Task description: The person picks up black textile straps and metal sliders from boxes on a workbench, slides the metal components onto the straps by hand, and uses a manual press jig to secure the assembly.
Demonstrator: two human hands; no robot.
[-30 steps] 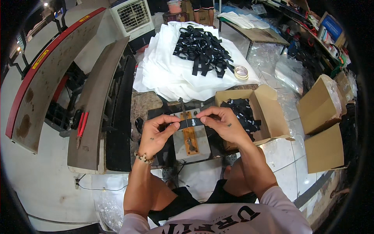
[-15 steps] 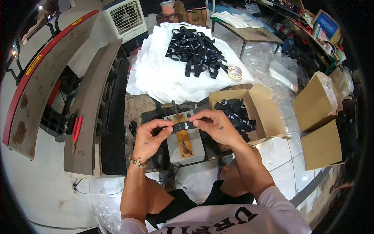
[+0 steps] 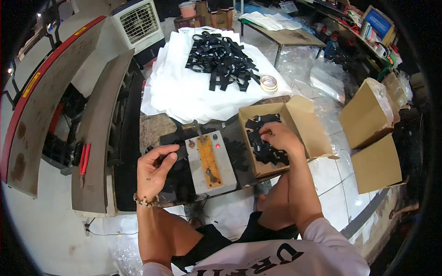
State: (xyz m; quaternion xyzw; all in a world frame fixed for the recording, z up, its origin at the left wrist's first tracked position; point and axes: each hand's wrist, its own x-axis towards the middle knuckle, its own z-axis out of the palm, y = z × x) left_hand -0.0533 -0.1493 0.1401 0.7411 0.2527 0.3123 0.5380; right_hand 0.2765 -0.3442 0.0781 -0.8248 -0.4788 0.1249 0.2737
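Note:
My left hand (image 3: 155, 166) is closed in a pinch on a black ribbon strip (image 3: 182, 153), just left of a grey box-shaped device (image 3: 228, 168). An amber-brown plate (image 3: 208, 161) with metal fittings runs down the device's top, and a small red light (image 3: 218, 146) glows beside it. Over at the right, my right hand (image 3: 282, 136) reaches into an open cardboard box (image 3: 256, 111). Its fingers are bent together and point down at the short black ribbon pieces (image 3: 264, 152) inside. Whatever lies between those fingertips is hidden.
Behind the device, a big pile of black ribbon strips (image 3: 221, 57) lies on stacked white sheets (image 3: 168, 87), with tape rolls (image 3: 268, 83) at their right edge. Red-handled pliers (image 3: 84, 158) rest on a long brown board (image 3: 94, 152) at left. More cardboard boxes (image 3: 370, 110) stand at right.
Both hands held a black strip over the device before. Now they are apart: the left has moved left with a black strip, the right has moved right into the cardboard box.

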